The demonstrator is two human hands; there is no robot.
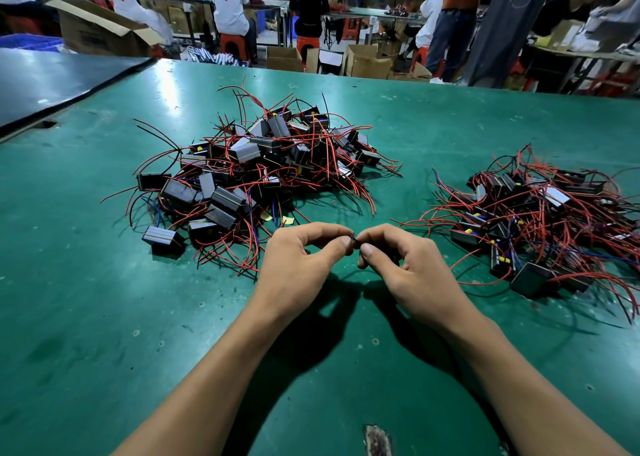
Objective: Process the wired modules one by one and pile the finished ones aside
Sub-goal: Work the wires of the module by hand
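Note:
Two heaps of small black wired modules with red leads lie on the green table (104, 317). The bigger heap (263, 168) is ahead of me, left of centre; the other heap (540, 220) spreads at the right. My left hand (298, 268) and my right hand (408, 275) meet in front of me, just above the table. Thumb and forefinger of each hand pinch the same short dark wire end (354, 240) between them. Whatever that wire leads to is hidden under my right hand.
Two yellow tape scraps (287, 219) lie at the near edge of the bigger heap. A dark second table (52, 81) adjoins at the far left. Beyond the far edge stand cardboard boxes (367, 62), red stools and several people working.

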